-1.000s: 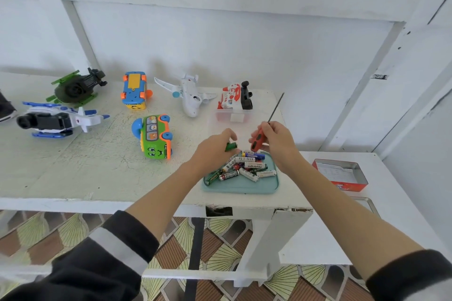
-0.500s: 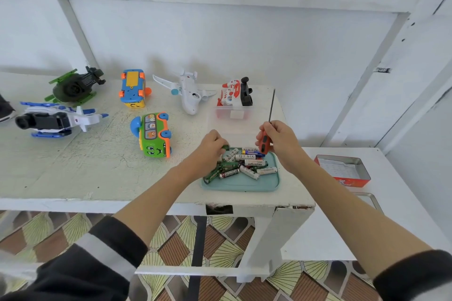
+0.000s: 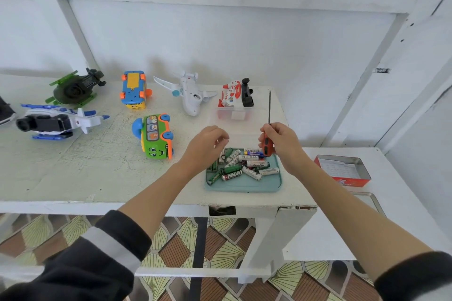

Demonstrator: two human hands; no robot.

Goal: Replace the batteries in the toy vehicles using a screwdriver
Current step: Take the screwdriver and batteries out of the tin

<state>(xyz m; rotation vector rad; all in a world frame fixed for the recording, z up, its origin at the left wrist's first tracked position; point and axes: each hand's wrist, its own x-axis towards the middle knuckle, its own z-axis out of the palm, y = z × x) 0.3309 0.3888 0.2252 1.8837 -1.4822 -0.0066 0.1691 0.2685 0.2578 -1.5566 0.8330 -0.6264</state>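
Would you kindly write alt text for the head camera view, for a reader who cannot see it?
The right hand grips an orange screwdriver shaft-up, and the left hand hovers with loosely curled fingers, both above a teal tray of batteries on a white table. Six toy vehicles lie behind, the green bus nearest.

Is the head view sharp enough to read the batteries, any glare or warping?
Head view: soft, even daylight, no glare; one battery label in the teal tray reads clearly, others are too small; wide-angle lens bends the wall beams; the left hand fingertips are slightly motion-blurred.
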